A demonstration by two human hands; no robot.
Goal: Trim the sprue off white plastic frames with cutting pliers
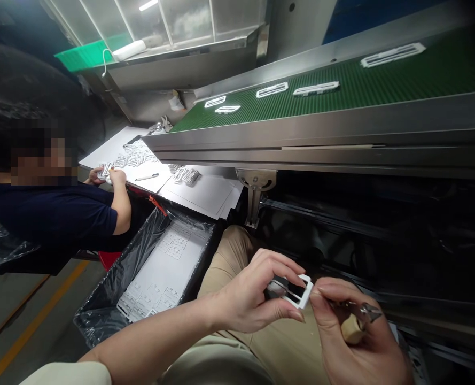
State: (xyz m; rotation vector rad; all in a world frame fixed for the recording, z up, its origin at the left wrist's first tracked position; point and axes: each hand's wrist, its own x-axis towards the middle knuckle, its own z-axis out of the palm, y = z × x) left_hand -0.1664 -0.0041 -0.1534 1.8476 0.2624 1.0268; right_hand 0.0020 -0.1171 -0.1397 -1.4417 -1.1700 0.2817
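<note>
Between left-hand fingers (285, 310) and thumb sits the white frame (299, 291).

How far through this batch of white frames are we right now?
Done: white parts lie layered in the bag-lined bin. In hand: left hand holds one white frame; right hand holds a small tool. Left: five more frames on the green conveyor.
</note>
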